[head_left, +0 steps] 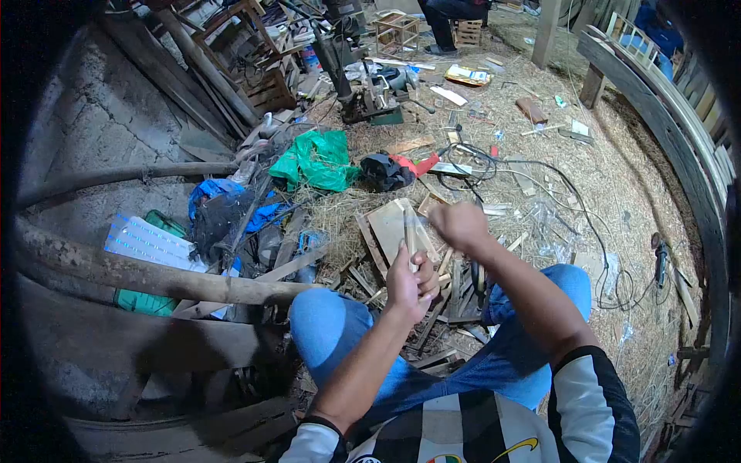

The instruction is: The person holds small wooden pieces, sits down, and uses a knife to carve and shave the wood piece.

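My left hand (413, 284) is closed around a short, pale wooden stick (410, 231) that points up and away from me. Just to the right, my right hand (461, 225) is clenched near the stick's upper part. A thin, blurred shape shows between that fist and the stick, but I cannot make out what the fist holds. Behind the stick lies a flat, light wooden board (387, 230), partly covered by my left hand. Below both hands, between my knees, wood scraps (454, 297) are piled on the ground.
A green plastic bag (318, 160) and a black bag (383, 171) lie ahead. A machine (378, 96) stands beyond them. Black cable (567, 185) loops at right near a power tool (660, 262). A long pole (170, 274) crosses the left. Another person's leg (441, 27) shows at the back.
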### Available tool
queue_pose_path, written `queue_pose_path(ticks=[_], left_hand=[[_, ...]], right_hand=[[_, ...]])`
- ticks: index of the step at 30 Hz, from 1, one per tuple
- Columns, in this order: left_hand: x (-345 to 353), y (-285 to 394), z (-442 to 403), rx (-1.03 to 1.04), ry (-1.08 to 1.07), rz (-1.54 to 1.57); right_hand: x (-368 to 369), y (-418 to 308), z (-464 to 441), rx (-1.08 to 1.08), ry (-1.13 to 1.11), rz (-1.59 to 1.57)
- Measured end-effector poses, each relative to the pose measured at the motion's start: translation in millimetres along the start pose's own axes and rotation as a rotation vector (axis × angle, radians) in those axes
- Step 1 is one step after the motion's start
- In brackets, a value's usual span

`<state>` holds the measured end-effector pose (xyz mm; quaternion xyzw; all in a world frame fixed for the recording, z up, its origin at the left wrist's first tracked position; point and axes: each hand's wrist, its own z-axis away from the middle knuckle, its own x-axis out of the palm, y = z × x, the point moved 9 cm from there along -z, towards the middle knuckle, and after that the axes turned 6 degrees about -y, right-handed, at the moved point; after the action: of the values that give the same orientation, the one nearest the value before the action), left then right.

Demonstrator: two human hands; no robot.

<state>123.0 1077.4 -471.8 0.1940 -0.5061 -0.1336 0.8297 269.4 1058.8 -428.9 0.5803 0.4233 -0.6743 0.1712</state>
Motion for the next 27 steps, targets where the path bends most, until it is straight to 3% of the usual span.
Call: queue_pose_path(ticks=[2,5,7,9,13,16,23,27], left_hand=[[22.8,-5.4,18.1,0.037,-0.133,-0.127],[23.8,-10.5,11.6,-0.017,-0.217,-0.051],[16.4,-4.3,4.8,0.044,0.016,-0.004],[4.3,-4.1,-0.2,0.014,-0.026,0.023],[3.0,10.5,1.1,0.070,-0.056,-0.106],[-11.5,15.8,-0.3,0.116,0.042,-0.206],[-13.9,22.4,-1.4,0.211,0.128,-0.416],[-0.9,20.8,1.3,0.228,0.027,-0.440]], right_hand=[[-15.3,36.1,-13.8,-0.033,0.093,0.075],[-44.4,23.9,-3.8,-0.012,0.208,0.085],[-45.5,16.9,-1.9,-0.043,0.305,-0.026],[-36.3,-2.1,9.3,-0.001,0.108,-0.123],[-31.5,-34.0,22.7,-0.110,0.051,-0.117],[-24.2,-45.1,25.5,-0.141,-0.066,-0.079],[-20.7,-47.4,28.2,-0.190,-0.009,-0.047],[-21.0,-41.4,24.4,-0.181,0.008,-0.043]])
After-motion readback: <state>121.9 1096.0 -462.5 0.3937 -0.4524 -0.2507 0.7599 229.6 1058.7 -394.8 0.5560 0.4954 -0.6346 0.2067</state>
